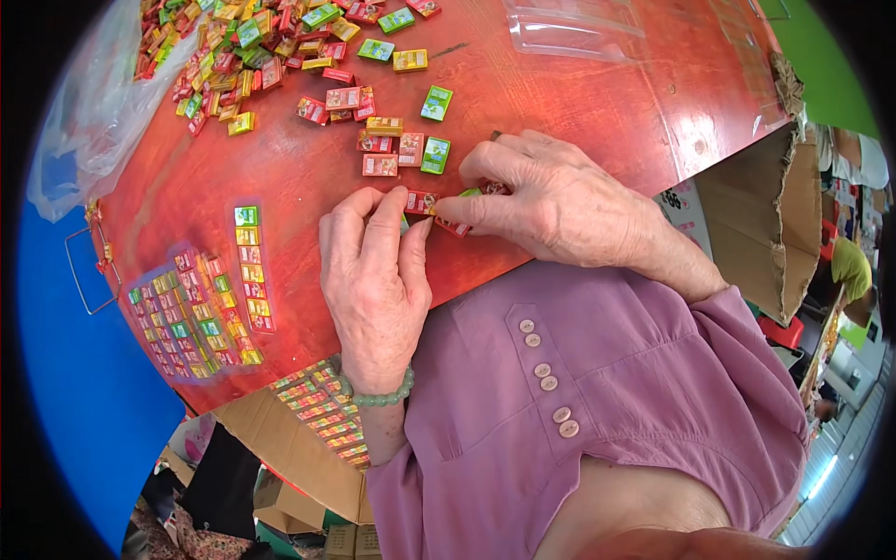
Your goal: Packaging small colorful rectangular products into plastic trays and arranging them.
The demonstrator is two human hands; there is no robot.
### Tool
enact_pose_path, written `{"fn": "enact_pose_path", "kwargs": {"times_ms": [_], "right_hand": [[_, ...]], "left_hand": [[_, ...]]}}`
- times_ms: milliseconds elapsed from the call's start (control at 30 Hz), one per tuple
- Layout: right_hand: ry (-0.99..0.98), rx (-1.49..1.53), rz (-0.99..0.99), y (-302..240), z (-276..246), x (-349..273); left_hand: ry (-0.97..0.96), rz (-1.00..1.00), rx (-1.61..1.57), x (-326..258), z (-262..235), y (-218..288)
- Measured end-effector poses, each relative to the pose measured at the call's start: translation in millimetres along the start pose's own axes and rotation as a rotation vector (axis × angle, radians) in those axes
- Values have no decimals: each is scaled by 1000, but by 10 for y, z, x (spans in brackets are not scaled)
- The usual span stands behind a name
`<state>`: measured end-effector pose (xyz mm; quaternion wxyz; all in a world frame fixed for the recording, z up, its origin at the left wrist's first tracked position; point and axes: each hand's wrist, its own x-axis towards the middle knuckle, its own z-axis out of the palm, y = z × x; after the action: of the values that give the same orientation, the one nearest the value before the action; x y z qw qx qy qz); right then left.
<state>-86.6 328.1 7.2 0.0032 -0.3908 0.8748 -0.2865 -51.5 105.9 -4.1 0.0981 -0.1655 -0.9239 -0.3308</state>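
My left hand, with a green bead bracelet at its wrist, has its thumb and fingers closed at a small red box near the table's front edge. A bit of green shows under those fingertips. From the right, my right hand curls over more of these little boxes; a red box sticks out beneath its thumb, and a green one is partly covered. Just beyond the fingers lie loose boxes, among them a green box and a pinkish-red box.
A big heap of red, yellow and green boxes covers the far left, beside a clear plastic bag. Filled strips of boxes lie at left. Clear plastic trays sit at the back. Cardboard cartons stand below the table edge.
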Motion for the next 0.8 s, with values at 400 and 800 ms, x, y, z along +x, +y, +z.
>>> {"fn": "enact_pose_path", "kwargs": {"times_ms": [400,800], "right_hand": [[50,1,1,-74,59,-50],[50,-23,108,-74,-22,-124]], "left_hand": [[3,4,11,43,41,58],[-40,20,-3,71,24,69]]}}
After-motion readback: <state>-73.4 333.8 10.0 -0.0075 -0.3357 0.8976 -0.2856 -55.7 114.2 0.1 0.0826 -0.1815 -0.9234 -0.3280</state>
